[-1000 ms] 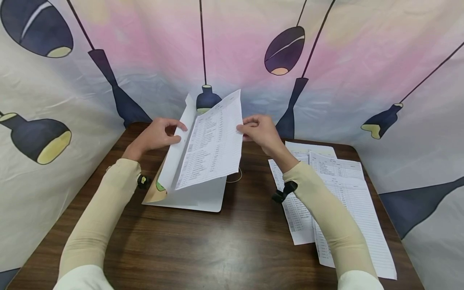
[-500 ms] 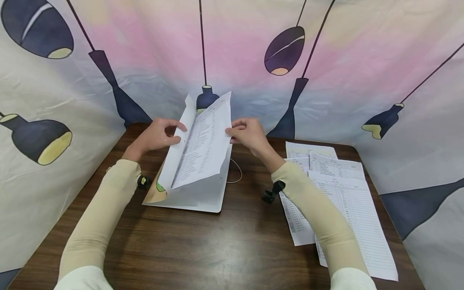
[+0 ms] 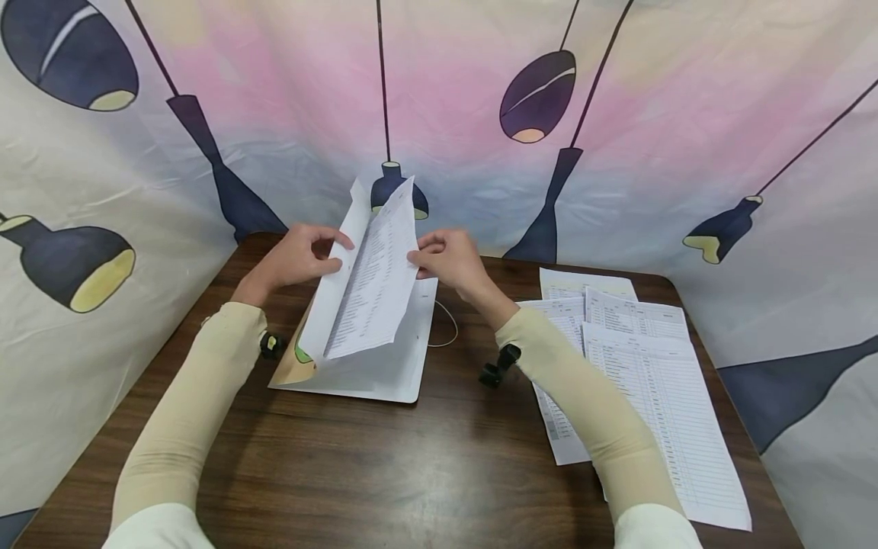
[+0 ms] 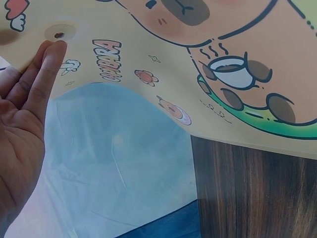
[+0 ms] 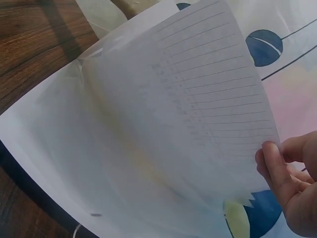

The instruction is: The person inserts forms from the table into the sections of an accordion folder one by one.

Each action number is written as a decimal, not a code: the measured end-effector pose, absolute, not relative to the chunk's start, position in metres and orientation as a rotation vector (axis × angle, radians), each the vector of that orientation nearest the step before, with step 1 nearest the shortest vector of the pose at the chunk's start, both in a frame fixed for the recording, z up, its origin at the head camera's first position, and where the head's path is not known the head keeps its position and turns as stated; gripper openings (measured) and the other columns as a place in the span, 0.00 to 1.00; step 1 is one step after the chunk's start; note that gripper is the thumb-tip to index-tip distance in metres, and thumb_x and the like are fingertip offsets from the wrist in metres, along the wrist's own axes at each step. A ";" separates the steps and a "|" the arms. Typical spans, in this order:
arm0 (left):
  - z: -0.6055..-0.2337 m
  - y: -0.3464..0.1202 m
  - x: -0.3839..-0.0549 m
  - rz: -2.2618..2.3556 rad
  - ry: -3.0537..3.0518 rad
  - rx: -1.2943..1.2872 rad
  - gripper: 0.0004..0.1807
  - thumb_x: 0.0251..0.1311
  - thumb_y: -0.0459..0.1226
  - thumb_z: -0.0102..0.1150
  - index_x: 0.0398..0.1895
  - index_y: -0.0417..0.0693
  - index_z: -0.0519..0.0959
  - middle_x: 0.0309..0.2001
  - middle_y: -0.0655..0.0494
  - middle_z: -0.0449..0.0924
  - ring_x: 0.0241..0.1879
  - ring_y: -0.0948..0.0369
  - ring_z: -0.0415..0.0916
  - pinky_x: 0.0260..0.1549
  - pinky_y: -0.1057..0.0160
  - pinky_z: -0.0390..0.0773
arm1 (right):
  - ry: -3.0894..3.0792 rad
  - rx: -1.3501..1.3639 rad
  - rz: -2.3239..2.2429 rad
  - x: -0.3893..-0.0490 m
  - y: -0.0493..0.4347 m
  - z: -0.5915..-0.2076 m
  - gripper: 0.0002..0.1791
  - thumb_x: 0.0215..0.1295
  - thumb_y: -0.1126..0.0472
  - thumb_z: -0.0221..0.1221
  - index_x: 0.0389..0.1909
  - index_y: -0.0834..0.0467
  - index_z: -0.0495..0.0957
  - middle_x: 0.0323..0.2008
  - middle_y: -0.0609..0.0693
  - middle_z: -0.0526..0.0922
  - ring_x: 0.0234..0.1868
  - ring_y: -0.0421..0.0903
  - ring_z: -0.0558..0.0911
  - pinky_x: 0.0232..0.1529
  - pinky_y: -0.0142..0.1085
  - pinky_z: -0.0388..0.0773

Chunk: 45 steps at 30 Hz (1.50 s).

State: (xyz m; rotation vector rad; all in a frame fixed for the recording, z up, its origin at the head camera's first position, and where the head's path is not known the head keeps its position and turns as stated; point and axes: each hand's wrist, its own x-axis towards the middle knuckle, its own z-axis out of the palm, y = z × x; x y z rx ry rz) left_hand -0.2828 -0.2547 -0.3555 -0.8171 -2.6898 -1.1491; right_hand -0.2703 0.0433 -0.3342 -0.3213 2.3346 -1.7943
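Note:
A paper document folder stands partly open at the back left of the table, its inside white. Its outer cover, printed with a cartoon animal holding a cup, shows in the left wrist view. My left hand pinches the raised cover, thumb on the inner side and fingers behind. My right hand pinches the right edge of a printed sheet between thumb and fingers. That sheet leans upright and slightly bowed inside the folder, its left edge against the fold. In the right wrist view, the sheet's lined back shows.
Several printed sheets lie overlapping on the right of the brown wooden table, partly under my right forearm. A thin pale cord loops out from the folder's right edge. A lamp-patterned cloth hangs behind the table.
My right hand has moved left and slightly down, bringing the sheet's right edge closer to the folder's cover. More of the folder's white inside shows. The left hand stays in place.

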 end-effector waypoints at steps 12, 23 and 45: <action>-0.355 -0.255 -0.283 -1.178 -2.698 -0.788 0.14 0.58 0.29 0.62 0.48 0.41 0.85 0.28 0.50 0.77 0.23 0.59 0.69 0.25 0.66 0.70 | 2.437 -0.449 -1.682 -0.265 0.031 -0.339 0.13 0.66 0.65 0.66 0.49 0.66 0.82 0.39 0.57 0.88 0.30 0.47 0.89 0.34 0.36 0.85; -0.352 -0.255 -0.283 -1.136 -2.698 -0.804 0.14 0.58 0.29 0.62 0.48 0.44 0.85 0.25 0.51 0.74 0.23 0.58 0.66 0.24 0.64 0.67 | 2.423 -0.396 -1.730 -0.265 0.035 -0.327 0.13 0.65 0.68 0.65 0.49 0.69 0.81 0.38 0.60 0.88 0.30 0.48 0.89 0.35 0.37 0.85; -0.330 -0.241 -0.261 -1.220 -2.715 -0.785 0.14 0.58 0.24 0.59 0.48 0.30 0.83 0.31 0.42 0.81 0.24 0.59 0.72 0.26 0.67 0.72 | 2.483 -0.504 -1.590 -0.265 0.003 -0.352 0.10 0.66 0.65 0.67 0.44 0.66 0.83 0.37 0.57 0.89 0.29 0.45 0.88 0.36 0.36 0.85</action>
